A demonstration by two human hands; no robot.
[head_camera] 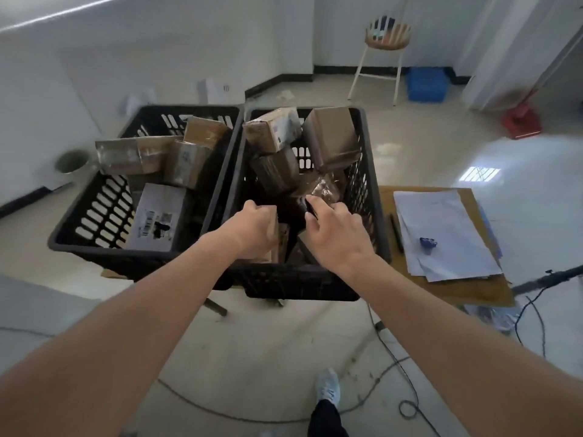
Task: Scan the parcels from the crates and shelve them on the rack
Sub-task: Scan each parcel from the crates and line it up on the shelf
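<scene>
Two black plastic crates stand side by side, the left crate (pixel 94 216) and the right crate (pixel 369 190). Both hold several cardboard parcels. A white parcel with a barcode label (pixel 157 219) lies in the left crate. Both my hands reach into the near end of the right crate. My left hand (pixel 257 228) curls its fingers over the top of a brown parcel (pixel 281 242) there. My right hand (pixel 337 234) holds a small black object (pixel 310 209) between its fingers, just above a shiny taped parcel (pixel 325 189). The rack is out of view.
A wooden table (pixel 467 291) to the right of the crates carries white papers (pixel 441 231), a dark pen (pixel 397 231) and a small blue item (pixel 427 242). Cables (pixel 407 405) run over the floor. A stool (pixel 386 42), a blue bin (pixel 427 83) and a red dustpan (pixel 522 121) stand further back.
</scene>
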